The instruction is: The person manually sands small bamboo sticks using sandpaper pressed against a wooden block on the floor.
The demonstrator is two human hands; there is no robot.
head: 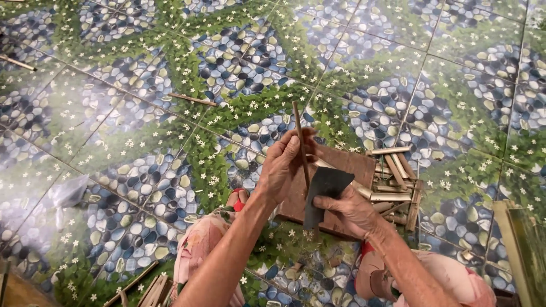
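Underfoot, glossy floor tiles (131, 142) printed with blue-grey pebbles, green leaves and small white flowers, reaching out on every side of the hands. Just beneath them, a brown wooden board (347, 170). Left hand (284, 165) pinching a thin bamboo stick (300, 142), held nearly upright. Right hand (350, 210) gripping a dark sheet of sandpaper (324, 190), folded against the stick's lower part. Right of the hands, a heap of cut bamboo pieces (395, 182). Beyond the left hand, a loose stick (192, 99); far left, crumpled clear plastic (68, 193).
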